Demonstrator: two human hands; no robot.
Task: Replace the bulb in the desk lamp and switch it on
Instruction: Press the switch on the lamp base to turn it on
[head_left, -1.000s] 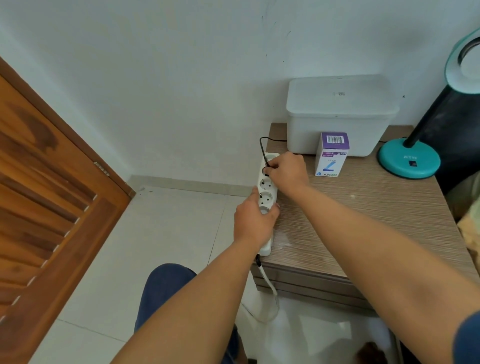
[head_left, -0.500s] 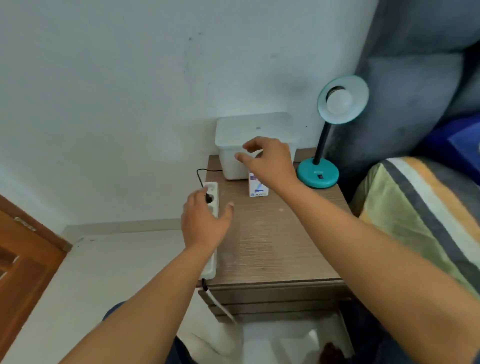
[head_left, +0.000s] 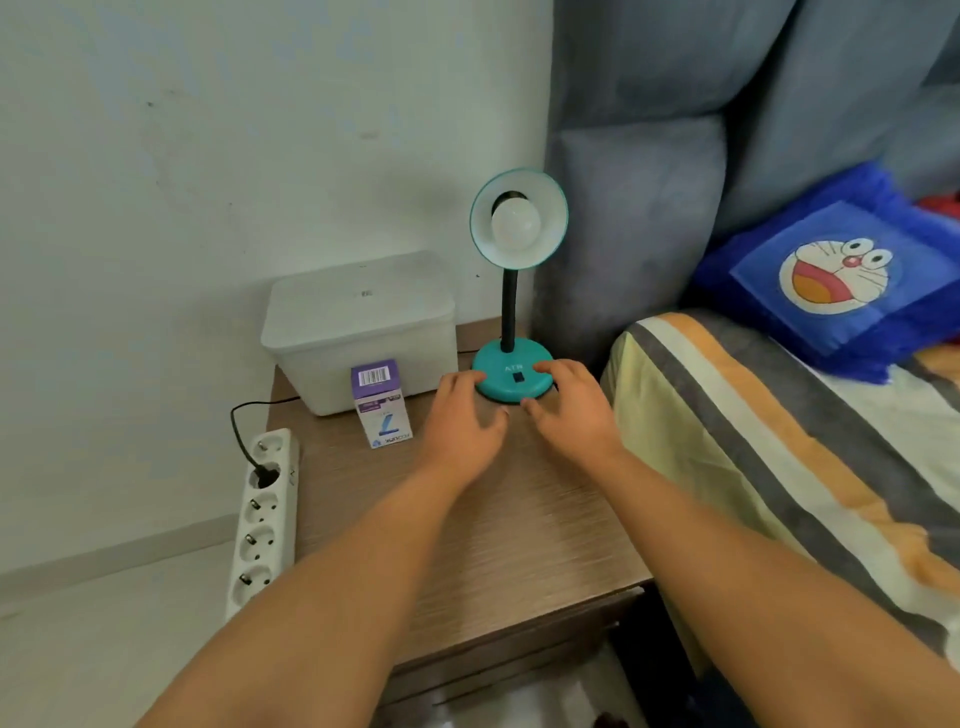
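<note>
Here the left hand (head_left: 464, 415) lies flat on the wooden table (head_left: 498, 530), fingers spread and holding nothing, its fingertips touching the left edge of the lamp base (head_left: 513, 375). The right hand (head_left: 570, 410) is spread too and holds nothing; its fingers curl at the right edge of the base, and its thumb rests near the front. Between the hands, on top of the blue-green base, are the pale letters "ATN" and a small dark switch (head_left: 517, 379). A black neck goes up from the base to the round shade (head_left: 518, 217), which faces the camera with a white bulb (head_left: 516, 224) in it. The bulb is not lit.

Left of the hands stands a small bulb box (head_left: 382, 402) with a barcode on its purple top and a big "7" on its front; the small words are too blurry to read. Behind it sits a white tub with a lid (head_left: 358, 327). A white power strip (head_left: 264, 512) runs along the table's left edge, with one black plug (head_left: 265, 475) in it. The front part of the table is bare. A striped bed (head_left: 779, 441) sits just beside the table's right edge, with a blue cartoon-cat pillow (head_left: 836, 283).
</note>
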